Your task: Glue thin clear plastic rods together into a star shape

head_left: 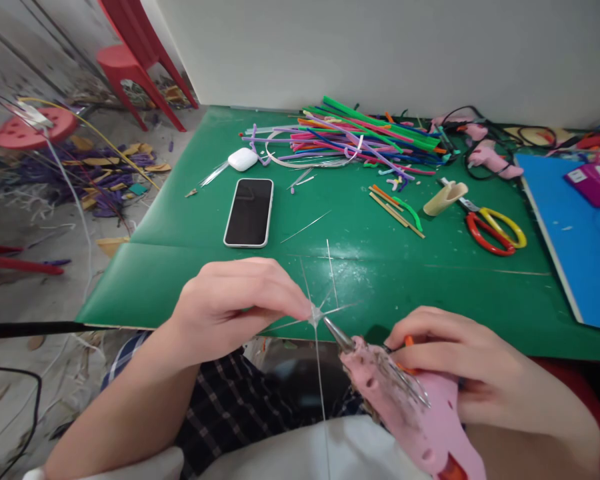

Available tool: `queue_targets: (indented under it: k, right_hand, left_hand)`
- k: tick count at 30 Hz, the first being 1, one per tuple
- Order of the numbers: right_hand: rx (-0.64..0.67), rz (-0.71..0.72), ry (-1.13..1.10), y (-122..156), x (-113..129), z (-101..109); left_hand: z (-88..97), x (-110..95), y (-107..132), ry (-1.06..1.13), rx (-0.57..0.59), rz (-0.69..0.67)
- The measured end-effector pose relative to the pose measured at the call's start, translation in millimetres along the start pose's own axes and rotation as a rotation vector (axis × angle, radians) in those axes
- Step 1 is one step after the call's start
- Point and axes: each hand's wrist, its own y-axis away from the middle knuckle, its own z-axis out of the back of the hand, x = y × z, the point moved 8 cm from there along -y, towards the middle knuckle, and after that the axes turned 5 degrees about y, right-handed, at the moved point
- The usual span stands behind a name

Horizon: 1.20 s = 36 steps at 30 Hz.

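Between the thumb and fingers of my left hand (233, 307) is the centre of a wire star (317, 313), a bundle of thin clear or silvery spokes that fan out in several directions. A whitish blob covers the point where they meet. My right hand (460, 360) is wrapped round a pink hot glue gun (415, 417), its body stained brown near the front. The gun's metal nozzle (338, 333) points up and left, with its tip at or just beside the spokes' meeting point; whether it touches I cannot tell.
On the green table (190, 280) lie a phone (249, 213), a white earbud case (243, 159), a heap of coloured pipe cleaners (350, 137), short sticks (395, 213), a bamboo piece (444, 199) and scissors (495, 230). A blue board (565, 233) lies right. Red stools (35, 128) stand left.
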Motion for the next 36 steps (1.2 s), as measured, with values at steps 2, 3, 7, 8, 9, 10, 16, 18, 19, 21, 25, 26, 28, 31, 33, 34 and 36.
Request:
queue_targets:
  k: [2, 3, 7, 8, 9, 10, 16, 18, 19, 21, 25, 26, 28, 31, 33, 34, 36]
  right_hand:
    - [0.015, -0.007, -0.005, 0.0, -0.6, -2.4]
    - [0.021, -0.012, -0.009, -0.3, -0.9, -3.6]
    - [0.024, -0.019, -0.018, -1.8, -0.6, -6.4]
    - [0.025, -0.017, -0.015, -2.0, -0.4, -6.8]
    - [0.026, -0.016, -0.011, -2.1, -0.3, -7.1]
    - [0.022, -0.015, -0.007, -2.1, -0.3, -6.8]
    - [-0.001, -0.001, -0.007, -1.0, -0.2, -4.4]
    - [-0.004, 0.002, -0.009, -0.9, -0.1, -3.7]
    - [-0.005, 0.003, -0.010, -1.0, 0.0, -3.5]
    - [-0.002, 0.006, -0.014, -1.4, 0.3, -3.7]
    - [0.015, 0.011, -0.016, -1.8, 0.9, -5.2]
    - [0.017, 0.011, -0.014, -1.7, 0.9, -5.4]
    - [0.014, 0.011, -0.011, -1.5, 1.2, -4.9]
    - [0.001, 0.017, -0.012, -1.2, 2.2, -3.1]
    - [0.000, 0.017, -0.013, -1.3, 2.6, -2.6]
    - [0.003, 0.016, -0.013, -1.4, 2.7, -2.7]
    - [0.012, 0.013, -0.014, -1.6, 2.6, -3.5]
  left_hand:
    - [-0.3, -1.0, -0.5, 0.008, 0.002, -0.010]
    - [-0.7, -1.7, -0.8, 0.014, 0.003, -0.018]
    - [-2.6, -2.4, -1.9, 0.020, 0.011, -0.025]
    - [-3.0, -2.2, -2.0, 0.018, 0.012, -0.023]
    - [-3.2, -2.0, -2.0, 0.014, 0.011, -0.021]
    - [-3.1, -1.9, -1.9, 0.011, 0.009, -0.021]
    - [-2.6, -1.9, -0.6, -0.001, 0.022, -0.018]
    - [-2.1, -2.0, -0.4, 0.002, 0.021, -0.018]
    - [-2.1, -2.3, -0.4, 0.005, 0.021, -0.020]
    - [-2.4, -2.5, -0.5, 0.010, 0.022, -0.023]
    - [-2.9, -2.5, -0.6, 0.008, 0.019, -0.024]
    - [-3.0, -2.6, -0.6, 0.008, 0.020, -0.026]
    - [-3.2, -2.7, -0.5, 0.010, 0.026, -0.026]
    - [-2.7, -2.5, -0.2, 0.018, 0.029, -0.023]
    - [-2.3, -2.0, 0.0, 0.018, 0.026, -0.018]
    - [-2.2, -1.9, 0.0, 0.020, 0.026, -0.017]
    - [-2.1, -2.1, -0.1, 0.025, 0.025, -0.020]
